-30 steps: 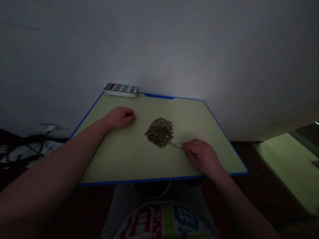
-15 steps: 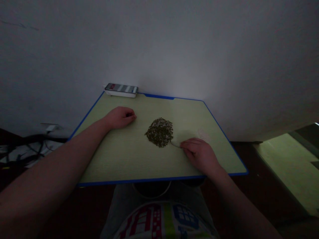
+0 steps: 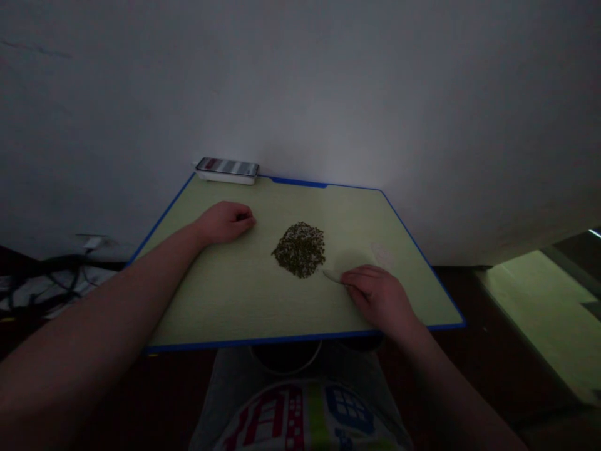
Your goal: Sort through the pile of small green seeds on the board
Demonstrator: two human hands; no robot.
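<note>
A low pile of small green beans mixed with pale grains (image 3: 300, 249) lies in the middle of the board (image 3: 235, 307). My right hand (image 3: 375, 294) rests to the right of the pile, its fingers pinched on thin pale tweezers (image 3: 332, 276) with a slightly curved tip. The tip points left and lies just off the pile's lower right edge. Beyond that hand is a small, faint patch of whitish grains (image 3: 382, 255). My left hand (image 3: 228, 222) lies on the board left of the pile, its fingers curled in with nothing visible in them.
A phone (image 3: 228, 166) lies on a white box at the board's far left corner, against the wall (image 3: 300, 94). Under the near edge, a dark round container (image 3: 286, 358) sits by my lap. Cables (image 3: 51, 279) lie to the left, below the board.
My right hand has drawn slightly down, and the tweezers' tip has come away from the pile's edge. My left hand stays in place.
</note>
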